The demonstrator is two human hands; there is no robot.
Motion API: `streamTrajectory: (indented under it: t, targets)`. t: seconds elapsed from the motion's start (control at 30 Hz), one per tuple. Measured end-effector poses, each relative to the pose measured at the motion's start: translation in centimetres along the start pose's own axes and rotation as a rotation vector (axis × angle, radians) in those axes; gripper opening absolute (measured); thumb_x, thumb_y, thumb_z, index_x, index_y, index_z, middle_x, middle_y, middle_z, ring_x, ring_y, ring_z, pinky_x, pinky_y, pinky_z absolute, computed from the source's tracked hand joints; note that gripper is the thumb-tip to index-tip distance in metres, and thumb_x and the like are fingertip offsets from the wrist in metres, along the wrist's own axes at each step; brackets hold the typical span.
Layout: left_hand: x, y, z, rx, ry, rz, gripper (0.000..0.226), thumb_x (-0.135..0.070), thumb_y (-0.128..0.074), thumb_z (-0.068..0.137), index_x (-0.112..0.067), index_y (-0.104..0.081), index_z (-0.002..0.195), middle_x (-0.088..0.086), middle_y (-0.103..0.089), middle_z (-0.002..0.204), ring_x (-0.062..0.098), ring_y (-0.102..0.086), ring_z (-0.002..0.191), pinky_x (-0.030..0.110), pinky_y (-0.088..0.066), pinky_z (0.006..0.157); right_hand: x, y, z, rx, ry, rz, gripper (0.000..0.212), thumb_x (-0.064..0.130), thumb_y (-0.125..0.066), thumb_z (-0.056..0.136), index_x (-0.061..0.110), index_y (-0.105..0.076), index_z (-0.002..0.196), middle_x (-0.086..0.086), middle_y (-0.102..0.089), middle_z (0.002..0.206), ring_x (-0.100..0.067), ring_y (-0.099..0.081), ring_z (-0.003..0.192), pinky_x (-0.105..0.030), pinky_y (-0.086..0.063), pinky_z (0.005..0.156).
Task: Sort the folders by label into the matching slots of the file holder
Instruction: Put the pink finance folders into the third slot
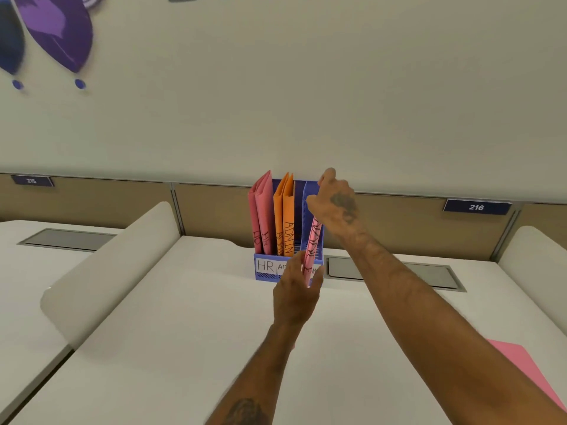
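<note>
Both hands hold a pink folder at the right slot of the blue holder.

Nearest, at the lower right edge of the white desk (184, 348), another pink sheet (521, 368) lies flat, partly behind the right forearm. Further out, the left hand (294, 297) pinches the lower edge of the pink folder (312, 251) between thumb and fingers, in front of the holder's (306, 207) labelled face. The folder stands tilted, its lower part outside the front wall, its top leaning in over the right slot. The right hand (336, 200) grips its upper edge, fingers curled around it. Behind, two pink folders marked HR (263, 210) stand in the left slot and two orange ones marked ADMIN (285, 216) in the middle slot. The holder stands against the tan partition (122, 204), which carries a plate reading 216 (476, 207).
</note>
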State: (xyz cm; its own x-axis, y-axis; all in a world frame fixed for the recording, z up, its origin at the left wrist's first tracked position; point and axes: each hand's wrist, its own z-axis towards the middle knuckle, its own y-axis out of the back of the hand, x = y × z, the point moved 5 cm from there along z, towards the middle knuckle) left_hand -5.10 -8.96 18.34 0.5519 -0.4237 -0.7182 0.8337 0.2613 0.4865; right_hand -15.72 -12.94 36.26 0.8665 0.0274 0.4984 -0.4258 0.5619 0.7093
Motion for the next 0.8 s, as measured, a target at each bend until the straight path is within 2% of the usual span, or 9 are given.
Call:
streamTrajectory:
  t: [0.07, 0.13, 0.27, 0.4, 0.5, 0.6, 0.67, 0.8]
  targets:
    - [0.3, 0.5, 1.0, 0.011, -0.023, -0.049, 0.055, -0.063, -0.043, 0.093, -0.027, -0.044, 0.134, -0.005, -0.056, 0.133, 0.003, -0.053, 0.11, 0.025, -0.052, 0.084, -0.2, 0.1, 1.2, -0.01, 0.017, 0.007, 0.039, 0.028, -0.061, 0.091, 0.009, -0.043, 0.12, -0.013, -0.064, 0.1, -0.021, -0.058, 0.075, -0.031, -0.053, 0.063]
    - [1.3, 1.3, 2.7, 0.001, -0.033, -0.063, 0.062, -0.069, -0.033, 0.092, -0.025, -0.046, 0.133, -0.003, -0.055, 0.135, 0.008, -0.053, 0.116, 0.029, -0.051, 0.09, -0.3, 0.2, 2.5, -0.043, 0.028, 0.011, 0.038, 0.029, -0.061, 0.091, 0.01, -0.044, 0.119, -0.012, -0.064, 0.098, -0.021, -0.057, 0.073, -0.03, -0.051, 0.061]
    - [3.4, 2.8, 7.8, 0.007, -0.15, 0.096, 0.049, -0.059, -0.037, 0.098, -0.021, -0.05, 0.126, -0.001, -0.055, 0.128, 0.013, -0.052, 0.116, 0.04, -0.051, 0.096, -0.2, 0.1, 5.3, -0.152, 0.054, 0.004, 0.033, 0.027, -0.06, 0.09, 0.011, -0.044, 0.114, -0.01, -0.065, 0.092, -0.019, -0.053, 0.065, -0.027, -0.042, 0.057]
    - [5.2, 3.1, 13.5, 0.086, -0.206, 0.25, 0.059, -0.059, -0.04, 0.097, -0.02, -0.038, 0.14, 0.005, -0.046, 0.143, 0.022, -0.046, 0.13, 0.046, -0.042, 0.107, 0.1, -0.5, 8.0, -0.241, 0.106, 0.006, 0.03, 0.02, -0.059, 0.089, 0.01, -0.045, 0.113, -0.007, -0.062, 0.081, -0.018, -0.053, 0.057, -0.023, -0.04, 0.052]
    - [6.5, 2.4, 17.6, 0.202, -0.215, 0.409, 0.075, -0.063, -0.038, 0.095, -0.022, -0.017, 0.154, 0.009, -0.023, 0.161, 0.028, -0.021, 0.149, 0.055, -0.023, 0.119, 0.2, -1.4, 9.9, -0.292, 0.13, 0.004, 0.032, 0.019, -0.057, 0.09, 0.009, -0.047, 0.118, -0.01, -0.065, 0.081, -0.018, -0.053, 0.057, -0.023, -0.041, 0.053]
    - [7.4, 1.5, 21.3, 0.284, -0.24, 0.554, 0.085, -0.068, -0.036, 0.093, -0.029, 0.004, 0.156, 0.009, 0.006, 0.165, 0.028, 0.01, 0.152, 0.053, 0.002, 0.119, 0.3, -2.8, 11.6, -0.335, 0.151, -0.022, 0.037, 0.019, -0.056, 0.091, 0.007, -0.047, 0.125, -0.018, -0.071, 0.09, -0.018, -0.05, 0.056, -0.025, -0.046, 0.056]
    - [7.9, 0.9, 23.1, 0.314, -0.265, 0.612, 0.088, -0.071, -0.037, 0.091, -0.033, 0.008, 0.156, 0.009, 0.017, 0.164, 0.029, 0.019, 0.15, 0.053, 0.011, 0.116, 0.2, -3.8, 12.6, -0.351, 0.164, -0.035, 0.039, 0.019, -0.055, 0.092, 0.006, -0.047, 0.128, -0.02, -0.072, 0.092, -0.02, -0.052, 0.055, -0.027, -0.049, 0.056]
    - [9.6, -0.6, 25.9, 0.397, -0.284, 0.691, 0.092, -0.072, -0.043, 0.088, -0.037, 0.01, 0.155, 0.009, 0.024, 0.162, 0.03, 0.028, 0.147, 0.057, 0.019, 0.111, -0.5, -6.3, 14.3, -0.356, 0.175, -0.067, 0.041, 0.018, -0.053, 0.093, 0.005, -0.046, 0.131, -0.024, -0.07, 0.1, -0.03, -0.066, 0.062, -0.034, -0.057, 0.061]
